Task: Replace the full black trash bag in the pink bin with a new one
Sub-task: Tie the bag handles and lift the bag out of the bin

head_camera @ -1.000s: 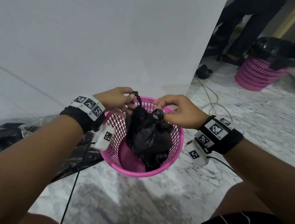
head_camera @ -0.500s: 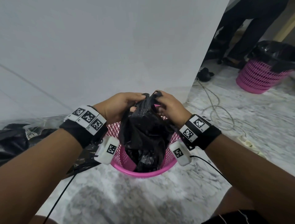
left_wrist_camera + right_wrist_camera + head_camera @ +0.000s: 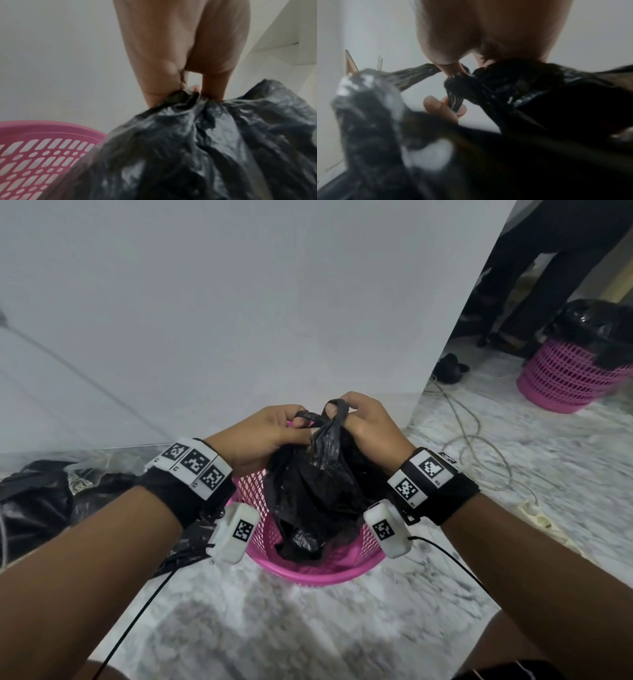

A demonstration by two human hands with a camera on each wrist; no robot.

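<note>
A pink mesh bin (image 3: 318, 571) stands on the marble floor before a white wall. Out of it rises the full black trash bag (image 3: 315, 494), its bottom still inside the bin. My left hand (image 3: 270, 433) pinches one twisted top strip of the bag. My right hand (image 3: 363, 419) grips the other strip, which loops over its fingers. Both hands meet above the bin's far rim. The left wrist view shows the left hand (image 3: 187, 86) holding the gathered bag (image 3: 205, 148) beside the bin (image 3: 42, 148). The right wrist view shows the right hand (image 3: 452, 73) pinching the bag's strip (image 3: 458, 94).
Crumpled black plastic (image 3: 51, 508) lies on the floor at the left. A second pink bin (image 3: 568, 378) lined with a black bag stands at the far right, near a person's legs (image 3: 534, 285). Loose cables (image 3: 479, 440) run over the floor on the right.
My two hands have come together from about a bin's width apart. They have crossed the bag's two top strips and lifted the bag higher out of the bin.
</note>
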